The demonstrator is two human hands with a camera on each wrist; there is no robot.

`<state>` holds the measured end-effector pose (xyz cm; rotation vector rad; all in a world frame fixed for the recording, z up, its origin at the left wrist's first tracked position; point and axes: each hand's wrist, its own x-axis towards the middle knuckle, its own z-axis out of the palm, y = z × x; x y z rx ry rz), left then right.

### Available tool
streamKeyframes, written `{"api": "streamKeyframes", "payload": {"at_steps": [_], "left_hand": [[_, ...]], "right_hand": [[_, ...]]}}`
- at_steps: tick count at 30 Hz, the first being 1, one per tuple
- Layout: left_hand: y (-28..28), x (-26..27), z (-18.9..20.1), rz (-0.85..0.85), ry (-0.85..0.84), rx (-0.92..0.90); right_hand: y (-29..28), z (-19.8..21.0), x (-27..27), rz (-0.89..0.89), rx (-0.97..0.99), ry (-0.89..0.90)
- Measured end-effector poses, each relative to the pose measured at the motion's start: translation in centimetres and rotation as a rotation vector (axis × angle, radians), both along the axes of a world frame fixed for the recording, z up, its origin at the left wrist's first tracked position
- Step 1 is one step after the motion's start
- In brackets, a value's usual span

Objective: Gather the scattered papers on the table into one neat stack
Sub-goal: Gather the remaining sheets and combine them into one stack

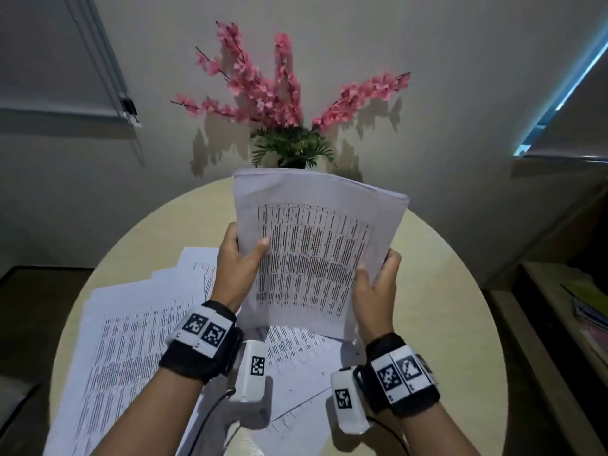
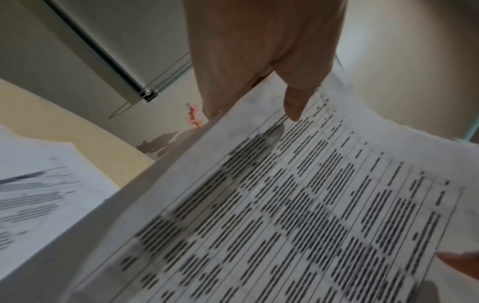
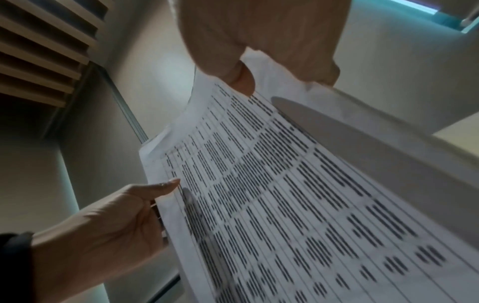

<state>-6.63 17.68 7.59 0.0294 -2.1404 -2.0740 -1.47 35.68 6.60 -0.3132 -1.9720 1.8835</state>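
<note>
1. Papers, head view: gathered sheaf [image 1: 316, 255] held upright above round table [image 1: 444, 291], long axis running away from the body, gripped at both side edges. Left hand [image 1: 235, 268] clamped on left edge, thumb across the print; right hand [image 1: 378, 284] clamped on right edge. Loose sheets [image 1: 131, 324] lying below and to the left, nearer the left hand, more under the sheaf toward the body. Pink flowers [image 1: 273, 87] beyond.
2. Left wrist view: thumb [image 2: 295, 102] pressed on printed face of sheaf [image 2: 285, 205]; loose sheets [image 2: 39, 194] low at left on table [image 2: 85, 131].
3. Right wrist view: right hand [image 3: 259, 41] pinching sheaf [image 3: 285, 205] edge; left hand [image 3: 116, 221] gripping opposite edge.
</note>
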Motion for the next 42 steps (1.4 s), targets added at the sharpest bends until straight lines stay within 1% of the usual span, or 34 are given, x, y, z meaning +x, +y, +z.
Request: {"api": "streamKeyframes", "payload": {"at_steps": [3, 5, 8, 10, 12, 14, 16, 18, 21, 23, 25, 26, 27, 31, 33, 35, 37, 39, 42], "left_hand": [[0.3, 0.9, -1.8, -0.096, -0.117, -0.09], [0.4, 1.7, -2.1, -0.097, -0.147, -0.15], [-1.0, 1.7, -1.1, 0.003, -0.141, -0.182], [-2.8, 1.4, 0.0, 0.075, -0.097, -0.192], [-5.3, 0.9, 1.1, 0.17, -0.081, -0.172], [-8.7, 0.0, 1.1, 0.301, -0.134, -0.164], [-13.1, -0.8, -0.3, 0.412, -0.243, -0.196], [-17.0, -0.7, -2.4, 0.468, -0.377, -0.272], [-21.0, 1.5, -6.0, 0.543, -0.561, -0.418], [-22.8, 3.5, -8.4, 0.551, -0.693, -0.472], [-23.8, 5.1, -10.4, 0.506, -0.812, -0.534], [-24.2, 5.5, -11.2, 0.476, -0.857, -0.581], [-24.2, 5.8, -11.7, 0.451, -0.899, -0.624], [-22.0, 6.4, -12.0, 0.432, -1.023, -0.68], [-21.1, 6.4, -11.8, 0.428, -1.058, -0.689], [-20.7, 6.1, -11.7, 0.456, -1.072, -0.683], [-20.5, 5.3, -11.6, 0.477, -1.053, -0.698], [-19.7, 4.3, -11.2, 0.454, -0.975, -0.75], [-16.8, 2.6, -10.4, 0.288, -0.84, -0.755]], "right_hand": [[-0.5, -1.5, 1.0, 0.015, 0.015, -0.054], [-0.8, -1.7, 1.4, -0.009, 0.045, -0.074], [-1.4, -1.4, 1.2, -0.032, 0.089, -0.071], [-2.3, -1.6, 0.8, -0.009, 0.144, -0.077], [-4.0, -2.0, 0.3, 0.077, 0.215, -0.135], [-6.4, -2.5, 0.3, 0.208, 0.289, -0.217], [-9.6, -3.5, 0.6, 0.329, 0.348, -0.307], [-12.6, -5.1, 1.0, 0.408, 0.349, -0.438], [-16.1, -7.9, 1.7, 0.518, 0.4, -0.605], [-17.7, -9.4, 2.4, 0.539, 0.511, -0.687], [-18.7, -10.2, 3.3, 0.568, 0.681, -0.739], [-19.1, -10.4, 3.7, 0.574, 0.731, -0.763], [-19.4, -10.5, 4.1, 0.561, 0.754, -0.782], [-21.5, -10.8, 5.4, 0.478, 0.787, -0.842], [-22.5, -10.7, 5.6, 0.499, 0.824, -0.863], [-22.3, -10.5, 5.1, 0.53, 0.806, -0.851], [-20.7, -10.1, 3.6, 0.499, 0.732, -0.774], [-17.6, -9.8, 1.3, 0.391, 0.661, -0.698], [-10.9, -9.1, -2.9, 0.207, 0.655, -0.728]]}}
